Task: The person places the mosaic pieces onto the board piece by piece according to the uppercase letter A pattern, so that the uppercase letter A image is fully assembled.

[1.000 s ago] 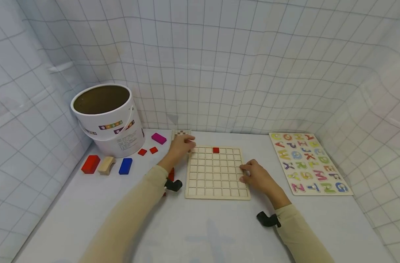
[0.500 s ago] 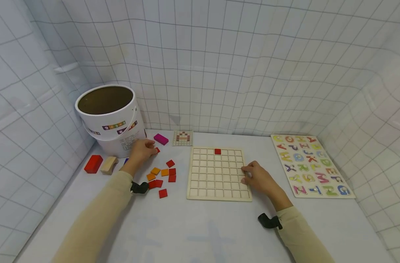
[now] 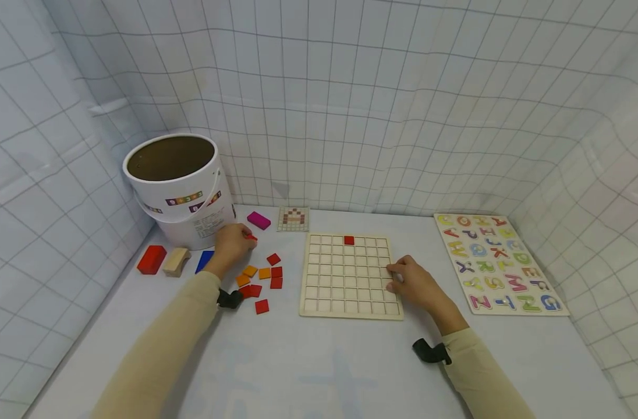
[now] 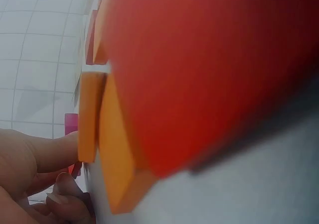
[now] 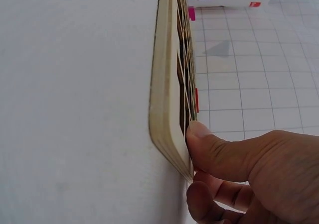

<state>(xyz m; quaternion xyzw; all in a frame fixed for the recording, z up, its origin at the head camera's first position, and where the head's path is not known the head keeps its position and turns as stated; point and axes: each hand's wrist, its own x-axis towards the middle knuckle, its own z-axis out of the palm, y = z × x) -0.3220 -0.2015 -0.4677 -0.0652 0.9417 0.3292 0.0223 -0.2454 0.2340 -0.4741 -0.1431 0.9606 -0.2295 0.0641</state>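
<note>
My left hand is at the left of the table beside the bucket, thumb and fingers pinching a small red square tile. Close to that hand, several red tiles and orange tiles lie loose. A large blurred red tile and orange tiles fill much of the left wrist view. The wooden grid board lies flat in the middle, with one red tile in its top row. My right hand grips the board's right edge, thumb on top, fingers at the side.
A white bucket stands at the back left. Near it are a red block, a wooden arch block, a blue block and a magenta block. A pattern card lies behind the board; an alphabet board is at right.
My left hand has left the board's far left corner, moved left to the loose tiles and taken hold of a red one. The right hand has stayed at the board's edge.
</note>
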